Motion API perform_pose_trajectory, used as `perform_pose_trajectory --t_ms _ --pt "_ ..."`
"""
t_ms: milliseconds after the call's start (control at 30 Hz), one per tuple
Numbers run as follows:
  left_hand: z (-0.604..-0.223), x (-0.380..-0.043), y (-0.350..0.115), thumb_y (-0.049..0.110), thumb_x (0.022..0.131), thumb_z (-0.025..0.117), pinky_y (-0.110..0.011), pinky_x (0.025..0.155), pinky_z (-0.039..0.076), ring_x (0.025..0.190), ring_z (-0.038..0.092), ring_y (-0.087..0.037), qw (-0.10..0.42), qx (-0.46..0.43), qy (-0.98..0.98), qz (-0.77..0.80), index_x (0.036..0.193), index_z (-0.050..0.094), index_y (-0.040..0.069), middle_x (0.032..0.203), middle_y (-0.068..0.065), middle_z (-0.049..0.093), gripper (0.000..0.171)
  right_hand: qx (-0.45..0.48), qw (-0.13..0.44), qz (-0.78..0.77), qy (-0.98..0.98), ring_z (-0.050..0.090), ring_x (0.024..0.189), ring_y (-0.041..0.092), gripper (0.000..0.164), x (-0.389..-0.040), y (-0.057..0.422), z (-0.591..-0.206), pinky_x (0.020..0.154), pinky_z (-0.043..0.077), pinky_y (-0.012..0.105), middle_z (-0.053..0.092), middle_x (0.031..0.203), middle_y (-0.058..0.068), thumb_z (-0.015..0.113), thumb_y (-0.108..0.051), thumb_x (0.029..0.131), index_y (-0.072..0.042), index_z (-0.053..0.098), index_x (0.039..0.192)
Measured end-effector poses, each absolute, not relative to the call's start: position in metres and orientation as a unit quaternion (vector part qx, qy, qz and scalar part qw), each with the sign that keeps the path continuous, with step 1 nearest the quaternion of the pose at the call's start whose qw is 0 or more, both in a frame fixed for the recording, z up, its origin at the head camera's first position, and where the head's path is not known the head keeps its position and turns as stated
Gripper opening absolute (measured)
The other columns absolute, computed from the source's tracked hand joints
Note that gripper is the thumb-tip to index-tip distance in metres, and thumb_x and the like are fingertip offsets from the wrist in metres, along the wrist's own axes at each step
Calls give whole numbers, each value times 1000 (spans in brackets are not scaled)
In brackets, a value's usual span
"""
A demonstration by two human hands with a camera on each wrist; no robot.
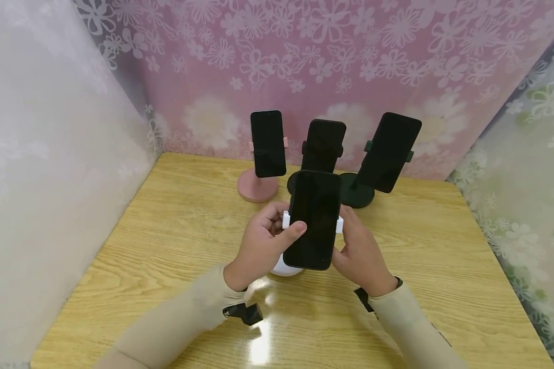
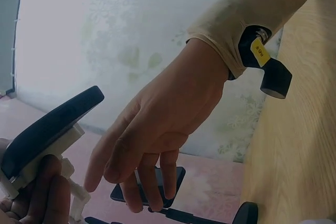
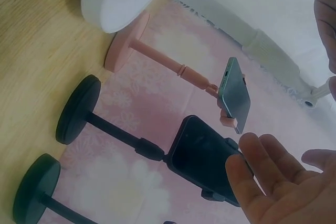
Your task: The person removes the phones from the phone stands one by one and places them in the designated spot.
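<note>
A black phone point(image 1: 320, 220) sits in the white clamp point(image 1: 339, 224) of a white phone stand point(image 1: 286, 268), tilted with its dark screen up. My left hand point(image 1: 257, 247) holds it at the left edge, thumb over the screen and fingers curled behind the clamp. In the left wrist view these fingers point(image 2: 55, 192) wrap under the holder. My right hand point(image 1: 363, 254) is at the phone's right side. Its fingers hang loosely bent beside the white joint, gripping nothing, as the left wrist view shows. The right wrist view shows the stand's white pole point(image 3: 223, 19) rising from its round base point(image 3: 113, 1).
Behind stand a pink stand point(image 1: 257, 187), a black stand point(image 1: 293, 183) and a dark green stand point(image 1: 357, 192), each with a dark-screened phone. The wooden table point(image 1: 175, 225) meets a pink floral backdrop point(image 1: 277, 66) at its far edge, with pale curtains on both sides.
</note>
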State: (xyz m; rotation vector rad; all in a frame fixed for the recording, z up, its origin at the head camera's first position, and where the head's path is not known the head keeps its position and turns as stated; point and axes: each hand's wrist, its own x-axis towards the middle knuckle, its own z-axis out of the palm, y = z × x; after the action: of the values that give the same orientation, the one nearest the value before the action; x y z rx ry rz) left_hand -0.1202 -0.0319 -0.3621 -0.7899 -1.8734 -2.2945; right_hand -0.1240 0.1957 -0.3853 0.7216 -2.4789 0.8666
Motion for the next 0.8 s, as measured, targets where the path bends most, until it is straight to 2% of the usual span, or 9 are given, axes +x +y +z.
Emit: perform_pose_trajectory --t_ms 100,233,467,667,800 --pt "-365 -120 -28 48 93 76 -22 66 49 67 55 -13 21 -257 -604 -754 117 64 -1 81 -5 60 56 248 199 317 -894 57 121 22 72 -124 197 -387 110 46 45 53 146 8 80 -24 91 -15 45 153" --pt "-368 -118 -24 44 94 77 -27 78 58 79 66 -14 0 -255 -597 -761 119 63 0 92 -9 68 53 234 183 327 -897 59 122 22 63 -126 199 -389 108 47 52 54 146 7 73 -24 96 -15 45 152" --pt "-372 -117 -19 40 95 76 -21 69 51 70 56 -12 -10 -252 -606 -755 122 63 1 88 -10 62 50 209 167 330 -905 61 123 27 51 -129 203 -395 107 46 58 56 146 10 60 -27 105 -11 43 151" --pt "-376 -119 -20 41 95 76 -20 69 49 71 55 -13 -16 -244 -611 -753 123 63 1 89 -8 63 51 212 159 326 -907 61 124 29 49 -131 203 -399 106 46 60 56 145 11 57 -29 107 -11 44 151" --pt "-381 -121 -23 51 95 72 -23 70 45 75 52 -15 0 -254 -630 -734 124 64 1 91 -9 63 58 210 156 328 -908 62 122 30 48 -132 204 -404 104 48 59 59 140 14 59 -28 106 -9 45 148"
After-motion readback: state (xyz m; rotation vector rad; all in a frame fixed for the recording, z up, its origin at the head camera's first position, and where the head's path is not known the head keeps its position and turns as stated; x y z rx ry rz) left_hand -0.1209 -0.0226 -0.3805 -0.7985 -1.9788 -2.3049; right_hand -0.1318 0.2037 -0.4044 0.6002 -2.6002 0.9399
